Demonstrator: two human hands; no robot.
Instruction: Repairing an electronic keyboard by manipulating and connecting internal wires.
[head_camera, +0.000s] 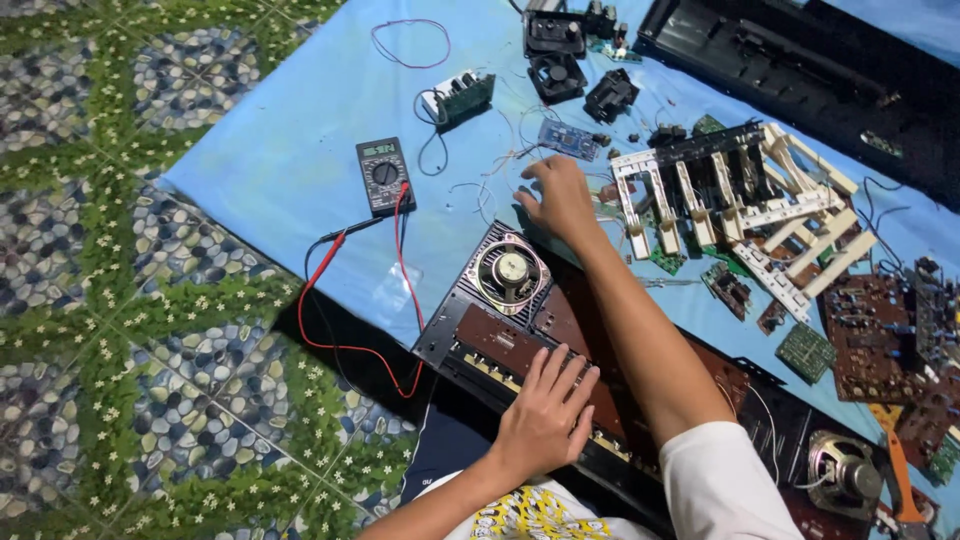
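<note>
My left hand (545, 410) lies flat with its fingers spread on the brown circuit board (500, 345) inside an opened black keyboard case (445, 335). A round speaker (510, 270) sits in the case's left end. My right hand (560, 195) reaches past the case to the blue sheet, palm down. Its fingertips rest among thin loose wires (480, 190), just short of a small blue circuit board (568, 138). I see nothing held in either hand.
A black multimeter (384, 175) lies left of my right hand, and its red lead (330, 335) loops onto the tiled floor. White key frames (740, 200), green and brown boards (870, 335), a fan (556, 75) and a black case cover (800, 70) lie to the right and behind.
</note>
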